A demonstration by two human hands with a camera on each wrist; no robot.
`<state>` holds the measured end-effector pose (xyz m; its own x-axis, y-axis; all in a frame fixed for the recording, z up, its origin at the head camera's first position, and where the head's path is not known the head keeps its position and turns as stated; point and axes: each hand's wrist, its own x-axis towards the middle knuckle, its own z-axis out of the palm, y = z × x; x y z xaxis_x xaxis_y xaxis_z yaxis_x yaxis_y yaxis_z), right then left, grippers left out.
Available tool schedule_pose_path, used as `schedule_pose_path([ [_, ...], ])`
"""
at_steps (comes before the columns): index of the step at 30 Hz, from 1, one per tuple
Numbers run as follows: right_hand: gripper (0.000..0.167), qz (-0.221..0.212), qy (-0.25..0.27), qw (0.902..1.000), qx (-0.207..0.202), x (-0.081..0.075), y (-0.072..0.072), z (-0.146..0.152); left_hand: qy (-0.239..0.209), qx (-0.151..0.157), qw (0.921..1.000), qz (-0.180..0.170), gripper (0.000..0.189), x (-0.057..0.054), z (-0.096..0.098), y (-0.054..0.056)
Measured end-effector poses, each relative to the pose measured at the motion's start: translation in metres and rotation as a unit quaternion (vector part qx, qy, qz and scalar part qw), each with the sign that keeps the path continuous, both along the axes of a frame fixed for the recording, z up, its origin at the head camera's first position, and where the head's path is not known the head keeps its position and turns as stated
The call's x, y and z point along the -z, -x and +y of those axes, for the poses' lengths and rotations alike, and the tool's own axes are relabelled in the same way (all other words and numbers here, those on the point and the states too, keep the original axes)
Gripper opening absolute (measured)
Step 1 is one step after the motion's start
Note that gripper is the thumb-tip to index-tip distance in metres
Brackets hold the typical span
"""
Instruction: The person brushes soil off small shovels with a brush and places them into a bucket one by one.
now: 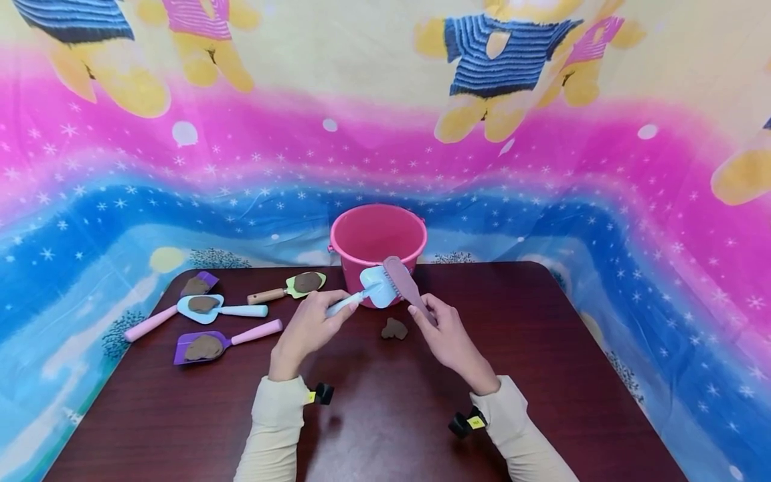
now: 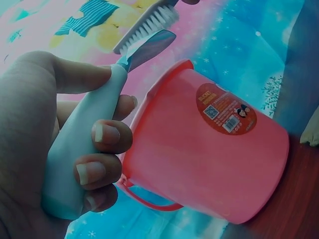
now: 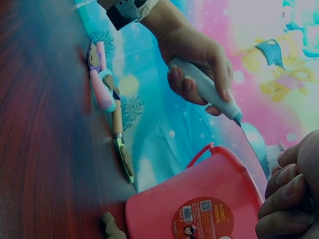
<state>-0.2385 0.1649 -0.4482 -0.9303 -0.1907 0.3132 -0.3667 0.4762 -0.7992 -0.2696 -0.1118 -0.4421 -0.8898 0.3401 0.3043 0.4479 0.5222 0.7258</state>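
Note:
My left hand [image 1: 307, 328] grips the handle of a small light-blue hand trowel [image 1: 379, 289], fingers curled round it in the left wrist view. My right hand [image 1: 448, 335] holds a mauve scrubbing brush [image 1: 405, 281] by its handle. The white bristles [image 2: 157, 22] of the brush touch the trowel's blade. Both tools are raised in front of a pink bucket [image 1: 351, 271], near its rim. Below them, a brown clay-like lump [image 1: 394, 329] lies on the table. In the right wrist view, my curled right fingers [image 3: 284, 199] hide most of the brush.
On the left of the dark wooden table [image 1: 373, 428] lie a green trowel [image 1: 292, 286] with a wooden handle, a blue trowel [image 1: 243, 310], and two purple shovels with pink handles [image 1: 255, 332]. Each carries a brown lump [image 1: 203, 347]. A printed cloth [image 1: 271, 181] hangs behind the table.

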Motion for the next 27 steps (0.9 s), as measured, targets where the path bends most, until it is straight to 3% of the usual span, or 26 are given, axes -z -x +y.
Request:
schedule_pose_path([
  [21, 0.022, 0.01, 0.003, 0.9993, 0.036, -0.001, 0.01, 0.018, -0.022, 0.008, 0.9997, 0.0, 0.022, -0.001, -0.007, 0.0],
  [27, 0.021, 0.015, 0.015, 0.9991, 0.037, -0.006, 0.006, 0.017, -0.027, 0.012, 0.9995, -0.008, 0.024, 0.001, -0.006, 0.002],
])
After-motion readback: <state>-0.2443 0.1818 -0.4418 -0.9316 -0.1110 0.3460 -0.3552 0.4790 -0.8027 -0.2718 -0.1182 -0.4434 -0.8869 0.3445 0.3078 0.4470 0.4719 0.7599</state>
